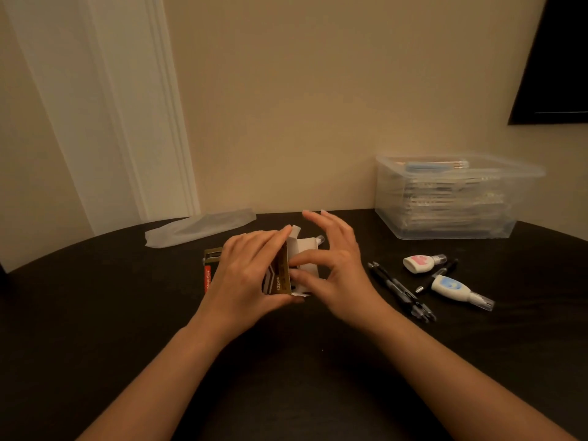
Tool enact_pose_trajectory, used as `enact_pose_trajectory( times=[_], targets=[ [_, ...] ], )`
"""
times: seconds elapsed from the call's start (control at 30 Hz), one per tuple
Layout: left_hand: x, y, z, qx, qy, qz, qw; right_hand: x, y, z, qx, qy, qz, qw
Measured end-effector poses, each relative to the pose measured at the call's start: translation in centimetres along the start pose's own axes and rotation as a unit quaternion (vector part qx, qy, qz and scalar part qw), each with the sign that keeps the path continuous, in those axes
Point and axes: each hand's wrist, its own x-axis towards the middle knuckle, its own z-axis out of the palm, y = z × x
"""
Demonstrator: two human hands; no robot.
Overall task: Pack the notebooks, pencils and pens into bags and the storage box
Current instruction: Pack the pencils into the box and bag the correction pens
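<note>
Curling round the box [278,276], your left grip [248,272] holds it. Your right grip [337,268], released, touches its flap [307,246], pens [397,289] to its right.

We see it all through one wide-angle camera on our head, looking forward and down, close over the dark table [95,313] that fills the lower half, and facing the cream wall [286,106] behind it, straight lines bowed at the edges.
</note>
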Motion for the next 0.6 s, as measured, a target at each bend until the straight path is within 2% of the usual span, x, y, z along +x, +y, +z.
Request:
enact_pose_trajectory(
  times=[0.1,0.3,0.43,0.6],
  targets=[
    [-0.3,-0.4,0.1,0.014,-0.021,0.023,0.999,-0.1,0.3,0.1,-0.016,-0.055,-0.006,0.998],
    [-0.5,-0.4,0.4,-0.025,-0.047,0.017,0.998,-0.3,0.7,0.6,-0.003,-0.048,-0.007,0.999],
    [-0.2,0.0,0.4,-0.055,-0.055,0.005,0.997,-0.3,1.0,0.8,-0.037,0.016,-0.046,0.998],
    [0.3,0.3,-0.1,-0.087,-0.039,-0.066,0.993,0.3,1.0,-0.5,-0.035,0.142,-0.024,0.989]
  ],
)
